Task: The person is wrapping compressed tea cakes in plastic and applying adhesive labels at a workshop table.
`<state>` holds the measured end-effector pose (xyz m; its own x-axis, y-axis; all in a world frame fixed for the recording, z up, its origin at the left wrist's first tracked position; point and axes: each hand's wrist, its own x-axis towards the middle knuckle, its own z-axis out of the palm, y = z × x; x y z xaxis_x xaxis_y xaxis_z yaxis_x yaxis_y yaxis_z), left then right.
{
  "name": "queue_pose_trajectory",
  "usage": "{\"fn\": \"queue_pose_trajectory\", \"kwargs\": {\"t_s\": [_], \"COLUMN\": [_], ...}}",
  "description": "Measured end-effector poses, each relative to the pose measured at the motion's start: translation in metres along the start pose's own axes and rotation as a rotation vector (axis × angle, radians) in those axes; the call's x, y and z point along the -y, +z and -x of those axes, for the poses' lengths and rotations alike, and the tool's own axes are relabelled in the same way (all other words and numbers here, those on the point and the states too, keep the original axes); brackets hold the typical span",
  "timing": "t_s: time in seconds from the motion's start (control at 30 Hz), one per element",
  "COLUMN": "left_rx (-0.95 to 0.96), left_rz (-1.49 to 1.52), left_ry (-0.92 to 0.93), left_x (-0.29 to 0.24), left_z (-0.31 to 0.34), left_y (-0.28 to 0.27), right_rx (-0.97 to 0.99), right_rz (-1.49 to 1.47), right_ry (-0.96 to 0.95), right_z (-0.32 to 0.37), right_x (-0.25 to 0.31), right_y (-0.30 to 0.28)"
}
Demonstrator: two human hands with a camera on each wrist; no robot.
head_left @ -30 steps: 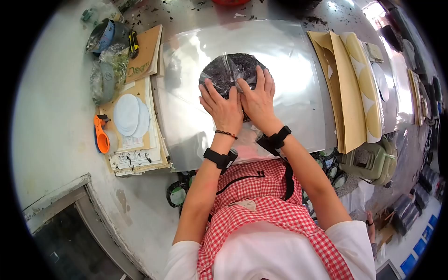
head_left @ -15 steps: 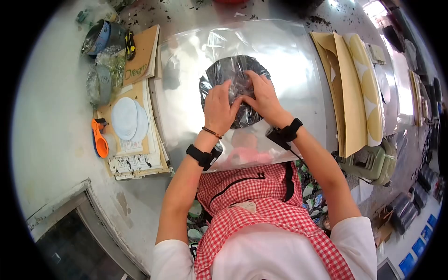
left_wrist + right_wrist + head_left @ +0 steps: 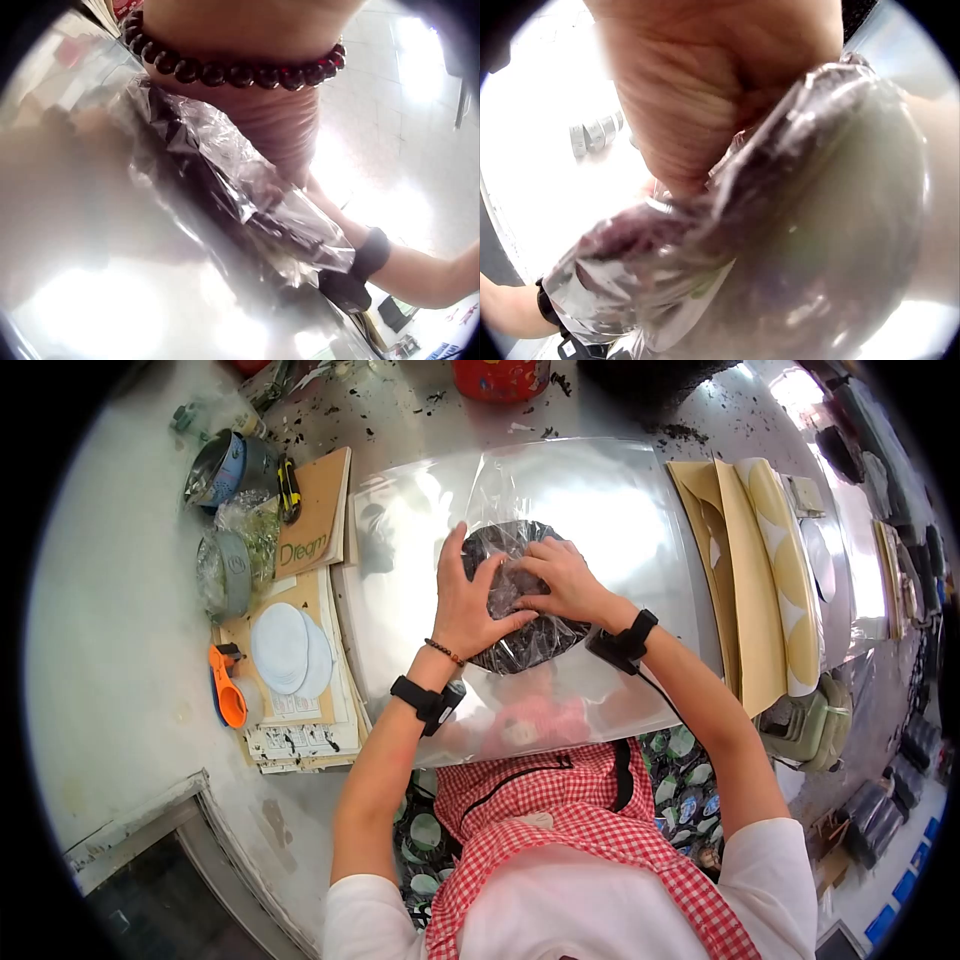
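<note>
A round dark bundle in clear plastic [image 3: 535, 645] lies on a shiny clear sheet [image 3: 400, 650]. My left hand [image 3: 466, 600] rests along its left side, fingers extended and thumb reaching across the front. From the right, my right hand [image 3: 572, 582] bends its fingers and thumb over the middle, gripping the wrapped bundle. In the left wrist view, crinkled plastic [image 3: 225, 161] lies against the left hand [image 3: 277, 124]. The right wrist view has the right palm [image 3: 682, 97] against the wrapped bundle [image 3: 780, 225]; its fingertips are hidden.
At left are papers [image 3: 300, 735], white discs [image 3: 280, 650], an orange scoop [image 3: 232, 703], a cutter [image 3: 289, 490] and bowls [image 3: 225, 470]. Brown envelopes [image 3: 735, 600] lie at right. A red container [image 3: 500, 378] stands behind among dark scraps [image 3: 680, 432].
Both hands have shifted on the bundle: the left hand has spread its thumb from its fingers, and the right has moved its fingers over the middle. The head view has tilted, bringing the red container further in.
</note>
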<state>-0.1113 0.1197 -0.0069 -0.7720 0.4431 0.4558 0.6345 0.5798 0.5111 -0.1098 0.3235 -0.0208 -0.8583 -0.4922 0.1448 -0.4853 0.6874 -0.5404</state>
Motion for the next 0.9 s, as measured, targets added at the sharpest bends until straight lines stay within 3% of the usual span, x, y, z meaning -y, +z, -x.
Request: {"fn": "queue_pose_trajectory", "kwargs": {"t_s": [0.03, 0.1, 0.13, 0.17, 0.23, 0.3, 0.37, 0.43, 0.5, 0.63, 0.7, 0.73, 0.8, 0.83, 0.9], "left_rx": [0.050, 0.100, 0.260, 0.418, 0.409, -0.110, -0.250, 0.107, 0.127, 0.161, 0.069, -0.026, 0.080, 0.174, 0.167], "left_rz": [0.043, 0.088, 0.136, 0.181, 0.153, 0.370, 0.423, 0.214, 0.253, 0.250, 0.067, 0.066, -0.001, -0.074, -0.114], "left_ry": [0.022, 0.046, -0.074, -0.196, -0.203, -0.153, -0.265, -0.023, -0.070, -0.012, -0.142, -0.186, -0.219, -0.258, -0.252], "left_x": [0.008, 0.016, 0.016, 0.016, 0.014, 0.009, 0.004, 0.016, 0.027, 0.029, 0.004, -0.016, -0.026, -0.030, -0.026], "left_z": [0.000, -0.002, -0.001, 0.000, 0.000, -0.002, -0.009, -0.013, -0.003, 0.000, 0.005, 0.008, 0.006, 0.007, 0.014], "left_y": [0.006, 0.010, 0.008, 0.006, 0.009, 0.013, 0.017, 0.014, 0.023, 0.022, 0.015, 0.013, 0.021, 0.023, 0.032], "right_rx": [-0.002, -0.199, -0.201, -0.401, -0.601, -0.092, -0.097, -0.090, -0.261, -0.325, -0.197, -0.206, -0.110, -0.110, -0.125], "right_rz": [0.000, -0.121, -0.118, -0.246, -0.382, -0.142, -0.104, -0.067, -0.356, -0.213, 0.113, 0.117, 0.414, 0.413, 0.272], "right_ry": [0.002, -0.036, -0.035, 0.050, 0.137, -0.013, -0.053, -0.102, 0.158, 0.033, -0.083, -0.077, -0.104, -0.100, -0.115], "right_z": [0.001, 0.001, -0.001, -0.005, -0.008, 0.000, 0.002, 0.004, 0.004, 0.001, 0.003, 0.000, -0.001, 0.001, 0.002], "right_x": [-0.001, -0.002, 0.001, 0.006, 0.007, -0.003, -0.010, -0.008, -0.001, 0.007, 0.002, 0.000, 0.003, 0.005, 0.008], "right_y": [0.002, 0.002, 0.003, 0.008, 0.007, 0.000, 0.006, 0.005, 0.005, 0.004, 0.009, 0.011, 0.018, 0.019, 0.013]}}
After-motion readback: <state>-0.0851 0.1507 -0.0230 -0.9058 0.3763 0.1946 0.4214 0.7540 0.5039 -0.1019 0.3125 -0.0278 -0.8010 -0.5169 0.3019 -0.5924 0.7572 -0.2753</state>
